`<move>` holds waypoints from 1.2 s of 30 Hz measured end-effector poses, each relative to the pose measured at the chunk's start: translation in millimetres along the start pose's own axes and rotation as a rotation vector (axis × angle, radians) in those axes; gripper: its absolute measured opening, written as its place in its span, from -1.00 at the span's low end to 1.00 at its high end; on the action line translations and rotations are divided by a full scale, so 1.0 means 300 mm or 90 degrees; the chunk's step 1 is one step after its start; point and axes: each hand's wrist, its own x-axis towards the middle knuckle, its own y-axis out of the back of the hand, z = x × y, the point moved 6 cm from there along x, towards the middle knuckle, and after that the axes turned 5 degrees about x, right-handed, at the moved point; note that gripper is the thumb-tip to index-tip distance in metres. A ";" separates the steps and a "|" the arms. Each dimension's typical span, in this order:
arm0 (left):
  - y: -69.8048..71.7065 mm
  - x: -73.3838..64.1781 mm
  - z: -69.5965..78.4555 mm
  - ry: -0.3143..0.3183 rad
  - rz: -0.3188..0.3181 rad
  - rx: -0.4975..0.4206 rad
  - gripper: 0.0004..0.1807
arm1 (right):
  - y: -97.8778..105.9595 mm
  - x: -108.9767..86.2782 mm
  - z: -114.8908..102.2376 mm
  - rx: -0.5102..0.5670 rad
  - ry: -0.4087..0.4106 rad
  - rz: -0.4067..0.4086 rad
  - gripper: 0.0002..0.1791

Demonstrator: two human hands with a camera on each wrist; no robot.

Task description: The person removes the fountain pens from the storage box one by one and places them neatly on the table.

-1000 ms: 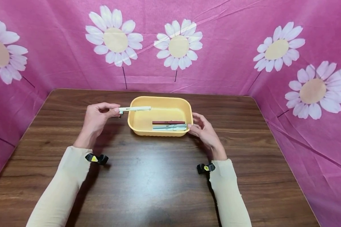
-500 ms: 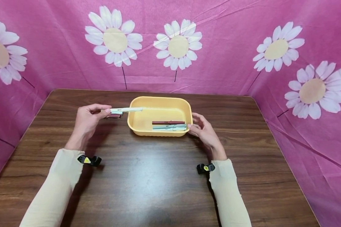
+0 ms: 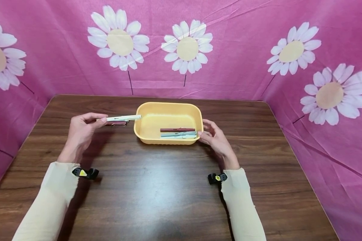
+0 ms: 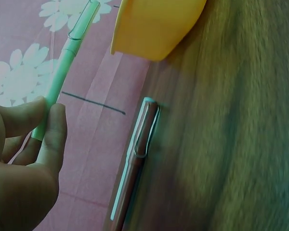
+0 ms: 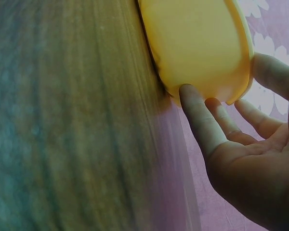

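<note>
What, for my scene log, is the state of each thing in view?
Held pale pen: capped, raised, left hand pinching one end
Loose pens: two, side by side on the table
Yellow bin: upright, right hand gripping its rim
Pens inside: three, lying flat
Flowered cloth: hanging, creased

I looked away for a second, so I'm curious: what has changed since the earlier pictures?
The left hand moved left, drawing the pale pen back from over the yellow tray, so its tip is now near the left rim. Nothing was let go. The right hand at the tray's right end and the pens inside stayed put.
</note>
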 end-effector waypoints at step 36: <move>0.180 0.008 -0.097 0.067 0.007 0.176 -0.83 | 0.000 0.001 -0.001 -0.002 -0.001 0.002 -0.33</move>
